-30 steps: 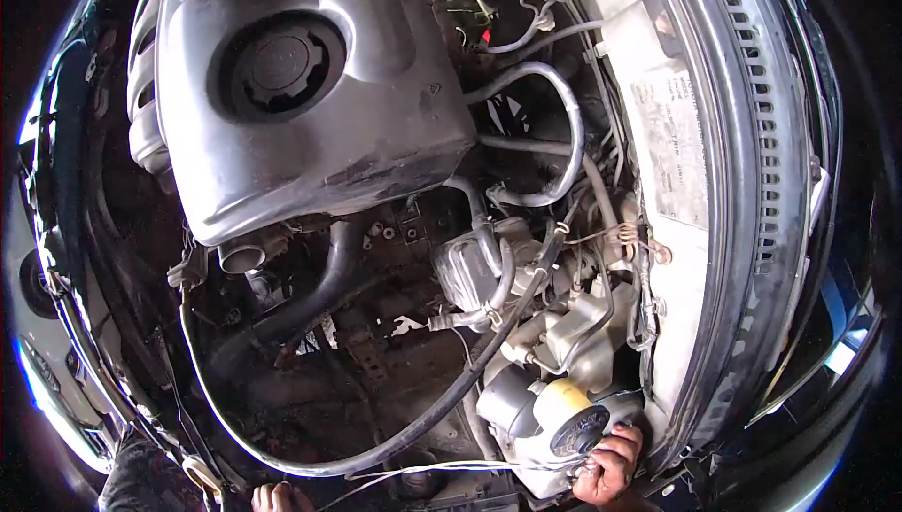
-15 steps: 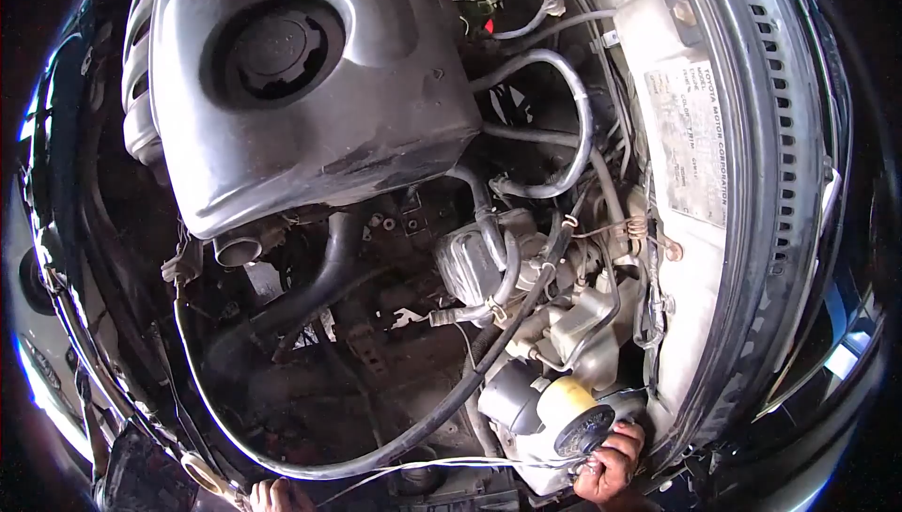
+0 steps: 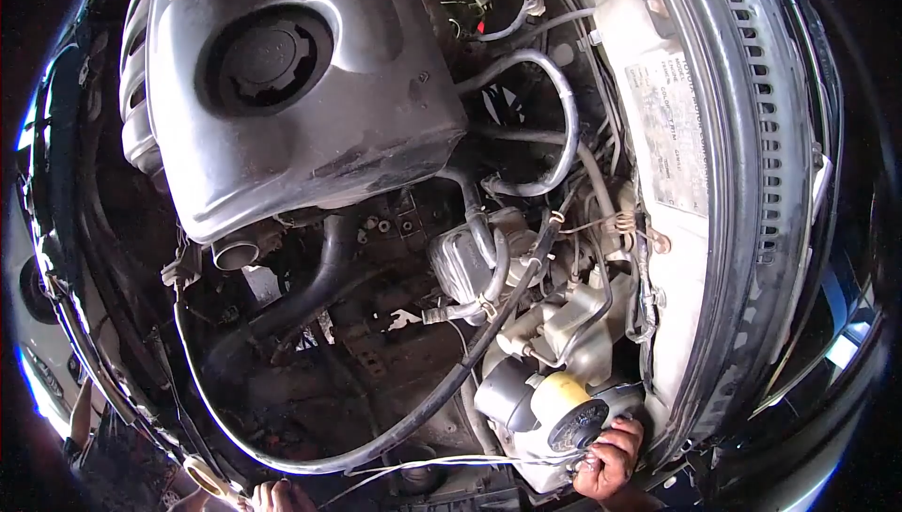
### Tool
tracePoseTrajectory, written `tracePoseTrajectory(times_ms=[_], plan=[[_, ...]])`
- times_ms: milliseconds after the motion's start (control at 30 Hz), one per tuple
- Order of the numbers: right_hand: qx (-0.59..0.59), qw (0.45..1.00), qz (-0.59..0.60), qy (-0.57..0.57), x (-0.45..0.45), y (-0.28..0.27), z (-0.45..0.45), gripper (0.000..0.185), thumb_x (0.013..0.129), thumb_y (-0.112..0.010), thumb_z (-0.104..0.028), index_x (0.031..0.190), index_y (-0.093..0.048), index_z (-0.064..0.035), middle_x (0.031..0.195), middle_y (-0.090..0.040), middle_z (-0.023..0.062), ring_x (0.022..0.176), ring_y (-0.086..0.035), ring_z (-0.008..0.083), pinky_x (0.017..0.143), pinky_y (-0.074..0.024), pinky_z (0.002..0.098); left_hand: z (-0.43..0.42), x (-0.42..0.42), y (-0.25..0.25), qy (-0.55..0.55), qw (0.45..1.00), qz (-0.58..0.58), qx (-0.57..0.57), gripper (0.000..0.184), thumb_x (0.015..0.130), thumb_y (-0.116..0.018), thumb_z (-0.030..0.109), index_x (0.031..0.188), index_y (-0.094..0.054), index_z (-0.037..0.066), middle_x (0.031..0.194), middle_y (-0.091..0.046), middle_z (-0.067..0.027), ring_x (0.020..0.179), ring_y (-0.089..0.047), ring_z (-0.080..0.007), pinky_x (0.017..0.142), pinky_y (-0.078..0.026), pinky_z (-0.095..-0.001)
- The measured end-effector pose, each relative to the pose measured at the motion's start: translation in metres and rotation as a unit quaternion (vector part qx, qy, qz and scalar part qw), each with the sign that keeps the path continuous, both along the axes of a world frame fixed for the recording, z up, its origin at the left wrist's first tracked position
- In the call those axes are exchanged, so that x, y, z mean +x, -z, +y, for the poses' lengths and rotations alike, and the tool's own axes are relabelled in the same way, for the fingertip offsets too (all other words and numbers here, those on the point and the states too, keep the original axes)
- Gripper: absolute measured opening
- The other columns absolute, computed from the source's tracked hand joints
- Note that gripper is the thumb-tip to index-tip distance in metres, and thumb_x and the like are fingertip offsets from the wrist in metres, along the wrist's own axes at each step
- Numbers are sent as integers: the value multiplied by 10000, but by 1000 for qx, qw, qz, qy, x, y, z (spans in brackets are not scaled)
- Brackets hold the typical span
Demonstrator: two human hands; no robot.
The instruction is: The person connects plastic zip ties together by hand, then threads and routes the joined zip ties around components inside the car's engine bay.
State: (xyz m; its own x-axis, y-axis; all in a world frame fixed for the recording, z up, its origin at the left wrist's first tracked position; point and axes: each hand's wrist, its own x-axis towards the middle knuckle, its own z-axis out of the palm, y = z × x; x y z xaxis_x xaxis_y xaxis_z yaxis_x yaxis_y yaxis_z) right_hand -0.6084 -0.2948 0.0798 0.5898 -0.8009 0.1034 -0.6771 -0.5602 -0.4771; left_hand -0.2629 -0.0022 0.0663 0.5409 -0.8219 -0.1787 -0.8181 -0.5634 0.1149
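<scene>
At the lower right, my right hand (image 3: 609,460) is closed, its fingers curled around the end of a white wire (image 3: 451,461). It sits right beside the yellow reservoir (image 3: 562,394) with its black cap (image 3: 577,426), over a pale housing. From there the wire runs left across the front of the engine bay. My left hand (image 3: 274,496) shows only partly at the bottom edge, fingers bent together; what they grip is hidden. Next to it lies a beige loop-shaped piece (image 3: 205,476). A thin dark strand runs from near the left hand toward the white wire.
A grey plastic engine cover (image 3: 310,136) fills the upper left. A long black cable (image 3: 413,427) arcs across the bay. Near the right are a dark cylinder (image 3: 505,394), a translucent fluid tank (image 3: 584,329), curved hoses (image 3: 568,127) and a data plate (image 3: 669,136).
The view has shifted slightly, so the engine parts sit a little further left. A bit more of my left hand shows. My right hand stays at the wire, beside the reservoir.
</scene>
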Motion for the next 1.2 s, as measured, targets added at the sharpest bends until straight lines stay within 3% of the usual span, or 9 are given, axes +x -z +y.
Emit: tracePoseTrajectory(times_ms=[167, 200, 233, 267, 300, 333, 567, 633, 1200], plan=[[24, 999, 25, -8, -3, -4, 0, 67, 817, -578, -168, 830, -567, -104, 859, -584, 65, 871, -555, 303, 814, -433, 460, 8, -4, 5, 5, 1000, 2, 2, 69, 801, -638, 154, 764, -610, 104, 657, -576, -75, 568, -556, -276, 498, -453, -412], [18, 1000, 20, -5, -2, -3, 1, 68, 819, -579, -170, 836, -568, -104, 863, -585, 65, 877, -556, 306, 814, -433, 463, 1, -13, 5, -255, 959, 102, -76, 62, 802, -637, 146, 768, -610, 102, 658, -577, -79, 568, -556, -277, 498, -452, -412], [13, 1000, 16, -2, -1, -3, 1, 70, 820, -580, -171, 841, -569, -105, 866, -586, 65, 882, -557, 309, 815, -433, 466, -3, -17, 5, -493, 836, 193, -148, 55, 803, -636, 137, 772, -611, 100, 660, -577, -83, 569, -556, -279, 497, -452, -413], [13, 1000, 16, -2, -2, -3, 1, 70, 820, -580, -171, 841, -569, -105, 866, -586, 65, 882, -557, 309, 815, -433, 466, -4, -12, 3, -493, 835, 193, -148, 55, 803, -636, 137, 772, -611, 100, 660, -577, -83, 569, -556, -279, 497, -452, -413], [16, 1000, 19, -1, -3, -3, 2, 72, 822, -581, -173, 841, -570, -104, 867, -586, 65, 885, -557, 311, 817, -433, 470, -5, -3, -2, -248, 960, 107, -70, 54, 802, -636, 133, 771, -610, 98, 659, -577, -86, 568, -556, -278, 496, -451, -413], [19, 1000, 21, 0, -3, -3, 2, 74, 824, -582, -175, 840, -570, -104, 867, -587, 65, 889, -558, 313, 819, -432, 474, -3, 4, -4, 19, 1000, 11, 15, 53, 801, -636, 129, 771, -609, 95, 658, -576, -89, 567, -556, -278, 495, -450, -414], [23, 999, 43, -23, -5, -7, -1, 93, 823, -584, -166, 882, -565, -98, 911, -585, 73, 898, -559, 312, 822, -440, 483, 13, 1, 2, 7, 1000, 16, 3, 87, 794, -659, 162, 787, -615, 88, 662, -578, -96, 578, -561, -287, 510, -455, -412], [35, 998, 47, -37, -5, -9, -4, 87, 816, -569, -137, 886, -550, -90, 931, -579, 85, 914, -556, 315, 839, -442, 498, 42, -8, 17, -50, 997, 50, 43, 152, 715, -622, 160, 800, -562, 49, 702, -510, -147, 664, -510, -355, 597, -395, -460], [-40, 996, 7, -81, 8, -9, 2, 123, 835, -534, -35, 953, -547, -6, 986, -563, 162, 1031, -533, 380, 923, -415, 486, 44, 0, 8, -50, 988, 58, -137, 137, 679, -646, 119, 793, -585, 75, 701, -548, -90, 631, -553, -295, 554, -426, -407]])
